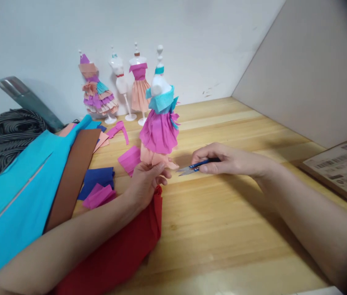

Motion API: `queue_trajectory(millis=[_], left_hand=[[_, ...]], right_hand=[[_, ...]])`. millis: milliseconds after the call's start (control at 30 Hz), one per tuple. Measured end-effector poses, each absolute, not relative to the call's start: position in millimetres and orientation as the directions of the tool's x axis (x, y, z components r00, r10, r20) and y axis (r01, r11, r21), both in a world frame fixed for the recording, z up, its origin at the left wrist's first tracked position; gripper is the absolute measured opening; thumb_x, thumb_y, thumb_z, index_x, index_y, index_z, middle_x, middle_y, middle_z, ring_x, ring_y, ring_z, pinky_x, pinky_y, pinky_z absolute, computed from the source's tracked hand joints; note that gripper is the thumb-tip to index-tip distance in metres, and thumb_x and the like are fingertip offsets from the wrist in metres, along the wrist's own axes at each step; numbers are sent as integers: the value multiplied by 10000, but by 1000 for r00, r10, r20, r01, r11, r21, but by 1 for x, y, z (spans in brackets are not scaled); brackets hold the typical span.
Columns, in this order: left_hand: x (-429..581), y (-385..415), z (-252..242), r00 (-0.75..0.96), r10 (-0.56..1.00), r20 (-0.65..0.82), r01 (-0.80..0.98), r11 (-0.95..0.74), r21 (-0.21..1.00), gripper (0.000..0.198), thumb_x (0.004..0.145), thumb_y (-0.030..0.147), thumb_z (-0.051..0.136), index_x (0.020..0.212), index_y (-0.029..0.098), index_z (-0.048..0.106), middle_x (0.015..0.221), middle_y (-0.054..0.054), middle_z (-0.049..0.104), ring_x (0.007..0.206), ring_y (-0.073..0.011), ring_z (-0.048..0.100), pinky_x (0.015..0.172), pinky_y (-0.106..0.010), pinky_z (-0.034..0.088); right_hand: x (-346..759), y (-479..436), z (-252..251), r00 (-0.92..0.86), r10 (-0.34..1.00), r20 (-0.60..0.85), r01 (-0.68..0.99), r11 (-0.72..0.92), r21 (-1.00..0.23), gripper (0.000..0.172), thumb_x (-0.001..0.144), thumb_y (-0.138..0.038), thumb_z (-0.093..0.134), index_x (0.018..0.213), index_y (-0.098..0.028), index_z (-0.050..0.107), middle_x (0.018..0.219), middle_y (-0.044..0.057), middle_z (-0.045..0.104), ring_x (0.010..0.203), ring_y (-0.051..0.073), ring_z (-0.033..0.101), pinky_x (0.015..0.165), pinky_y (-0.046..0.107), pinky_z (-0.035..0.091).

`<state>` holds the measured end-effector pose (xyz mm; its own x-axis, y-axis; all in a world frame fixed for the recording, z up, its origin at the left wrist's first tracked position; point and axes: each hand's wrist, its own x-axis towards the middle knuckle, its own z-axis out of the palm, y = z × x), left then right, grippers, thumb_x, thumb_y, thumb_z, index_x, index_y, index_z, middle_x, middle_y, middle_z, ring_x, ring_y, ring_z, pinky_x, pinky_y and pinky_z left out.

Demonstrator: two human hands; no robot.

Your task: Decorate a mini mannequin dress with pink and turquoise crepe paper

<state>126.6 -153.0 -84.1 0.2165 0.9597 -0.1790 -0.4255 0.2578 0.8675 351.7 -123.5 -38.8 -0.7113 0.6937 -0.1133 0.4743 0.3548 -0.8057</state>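
Observation:
In the head view a small white dress form (pixel 160 85) stands upright in the middle of the table. It wears a turquoise wrap (pixel 162 101) and a magenta ruffled skirt (pixel 159 131), with a peach crepe-paper layer (pixel 150 155) below. My left hand (pixel 145 182) is closed at the bottom of that peach layer, pinching its hem; part of the fingertips is hidden. My right hand (pixel 218 159) grips blue-handled thread snips (pixel 186 170). Their blades point left, parted slightly, near a loose peach edge and apart from my left hand.
Three more dress forms, including a ruffled one (pixel 99 96), stand by the wall. Turquoise paper (pixel 22 180), a brown strip (pixel 71 176), blue scraps (pixel 96 182) and red paper (pixel 124 246) lie left and in front. A cardboard box (pixel 339 172) is at right.

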Motion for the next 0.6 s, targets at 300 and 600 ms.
queue_trajectory(millis=[300, 600], left_hand=[[128, -153, -85, 234, 960, -155, -423, 244, 873, 272, 545, 307, 812, 637, 116, 642, 600, -21, 642, 526, -93, 583, 459, -173, 449], [126, -151, -90, 229, 956, -186, -427, 270, 863, 256, 600, 323, 782, 665, 117, 644, 565, -31, 653, 504, -96, 590, 463, -175, 441]], right_hand=[[347, -122, -44, -609, 785, -117, 487, 253, -836, 422, 778, -554, 539, 769, -135, 586, 628, -19, 400, 570, 98, 330, 513, 237, 253], [345, -120, -50, -546, 827, -134, 466, 167, -869, 452, 756, -583, 565, 751, -132, 598, 637, -18, 427, 583, 97, 337, 535, 237, 248]])
